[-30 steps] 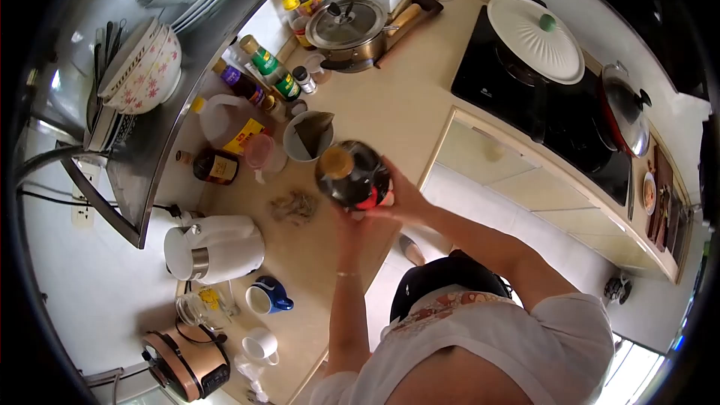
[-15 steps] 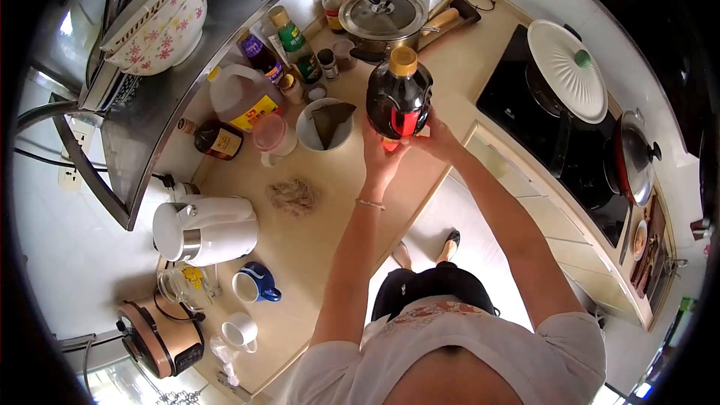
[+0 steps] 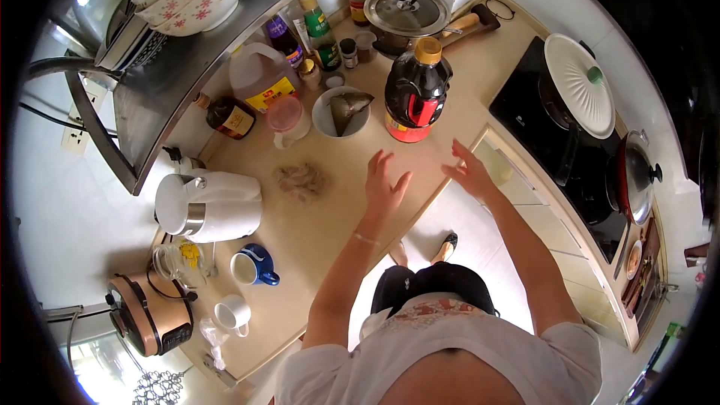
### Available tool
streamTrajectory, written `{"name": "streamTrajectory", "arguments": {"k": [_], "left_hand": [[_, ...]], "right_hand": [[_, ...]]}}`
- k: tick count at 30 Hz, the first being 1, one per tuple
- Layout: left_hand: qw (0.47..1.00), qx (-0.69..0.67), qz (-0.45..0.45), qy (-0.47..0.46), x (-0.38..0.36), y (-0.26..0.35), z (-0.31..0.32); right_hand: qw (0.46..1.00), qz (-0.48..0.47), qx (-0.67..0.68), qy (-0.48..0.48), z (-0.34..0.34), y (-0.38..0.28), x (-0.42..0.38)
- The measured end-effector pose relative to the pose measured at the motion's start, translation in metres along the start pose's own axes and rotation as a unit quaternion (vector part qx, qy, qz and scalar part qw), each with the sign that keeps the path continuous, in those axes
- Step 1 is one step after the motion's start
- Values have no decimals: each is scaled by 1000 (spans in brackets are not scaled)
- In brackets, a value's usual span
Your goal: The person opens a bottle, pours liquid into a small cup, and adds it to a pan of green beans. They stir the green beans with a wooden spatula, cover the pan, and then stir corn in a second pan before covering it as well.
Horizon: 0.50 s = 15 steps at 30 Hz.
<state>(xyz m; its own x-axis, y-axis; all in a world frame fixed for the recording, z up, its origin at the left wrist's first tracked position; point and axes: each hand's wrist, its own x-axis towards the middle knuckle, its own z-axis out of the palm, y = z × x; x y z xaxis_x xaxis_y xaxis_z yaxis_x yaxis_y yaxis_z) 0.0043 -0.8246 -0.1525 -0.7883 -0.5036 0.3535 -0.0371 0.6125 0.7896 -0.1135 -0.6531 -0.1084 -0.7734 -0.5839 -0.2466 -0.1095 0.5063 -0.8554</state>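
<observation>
A large dark bottle with a yellow cap and red label (image 3: 417, 97) stands upright on the counter (image 3: 300, 214). Just below it in the view is my left hand (image 3: 385, 186), fingers apart and empty. My right hand (image 3: 470, 171) hangs in the air to the right, beyond the counter's edge, also empty with spread fingers. Neither hand touches the bottle. To the bottle's left, a white bowl (image 3: 324, 115) holds a dark green leaf-wrapped piece (image 3: 345, 111). A clump of tangled strands (image 3: 301, 181) lies on the counter left of my left hand.
A lidded pot (image 3: 407, 15) stands behind the bottle. Several bottles and a plastic jug (image 3: 262, 79) line the wall. At left are a white kettle (image 3: 217, 206), blue mug (image 3: 253, 265), white mug (image 3: 232, 313) and cooker (image 3: 150, 315). The black stove (image 3: 517, 109) holds covered pans.
The dark bottle, held in both hands before, now stands on the counter. Both hands have let go, opened and drawn back toward my body. The view has shifted slightly.
</observation>
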Motion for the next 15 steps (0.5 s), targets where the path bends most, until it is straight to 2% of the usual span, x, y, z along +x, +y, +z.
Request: {"name": "streamTrajectory", "arguments": {"k": [2,4,5,7,9,10,12,15], "left_hand": [[999,26,21,-5,-18,-13,-9],[997,-45,-67,-17,-29,-19,-20],[996,-46,-68,-18,-26,-17,-27],[985,-110,-128,34,-3,-2,-45],[984,-79,-140,81,28,16,-63],[979,-111,-144,89,41,15,-68],[972,-142,-152,107,62,13,-77],[977,-98,-138,127,87,22,-94]], "right_hand": [[1000,-8,-23,-2,-7,16,-30],[1000,-11,-29,-2,-17,22,-56],[999,-5,-39,-2,-23,22,-69],[999,-1,-50,-1,-31,29,-89],[998,-32,-60,4,-39,39,-104],[996,-52,-68,13,-41,44,-109],[996,-58,-63,11,-45,52,-119],[998,-56,-42,12,-48,60,-126]]}}
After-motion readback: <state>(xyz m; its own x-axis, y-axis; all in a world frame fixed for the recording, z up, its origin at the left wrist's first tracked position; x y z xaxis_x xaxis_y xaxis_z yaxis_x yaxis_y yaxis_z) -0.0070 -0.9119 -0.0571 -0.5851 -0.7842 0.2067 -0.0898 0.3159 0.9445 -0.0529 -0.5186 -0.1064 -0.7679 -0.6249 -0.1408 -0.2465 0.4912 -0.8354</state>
